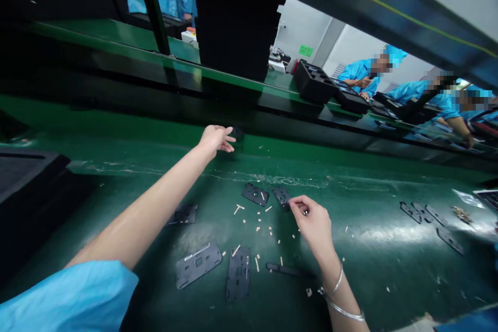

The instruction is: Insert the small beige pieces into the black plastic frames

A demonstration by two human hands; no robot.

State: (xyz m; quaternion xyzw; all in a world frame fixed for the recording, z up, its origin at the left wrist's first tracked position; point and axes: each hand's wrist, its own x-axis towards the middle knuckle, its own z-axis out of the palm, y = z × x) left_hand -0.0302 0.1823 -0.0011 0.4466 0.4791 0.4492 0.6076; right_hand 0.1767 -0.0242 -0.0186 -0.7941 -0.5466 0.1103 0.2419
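Note:
My left hand (218, 140) reaches to the back of the green bench with its fingers spread. Just beyond the fingertips is a blurred dark piece (237, 137) whose kind I cannot make out, apparently not gripped. Thumb and fingers of my right hand (313, 220) pinch the near corner of a small black plastic plate (282, 196) with cutouts. Beside it lies a similar black plate (255, 194). Larger dark plates, one tilted (198, 264) and one upright in view (238, 274), lie nearer me. Another plate (185, 214) is partly behind my left forearm.
Pale scraps (259, 228) are scattered mid-bench near a dark slim tool (286, 270). Several black parts (422, 212) and a small brassy pile (462, 215) sit at right. A black box (27, 181) stands left. A raised shelf (218, 93) runs behind; co-workers in blue (358, 75) sit beyond.

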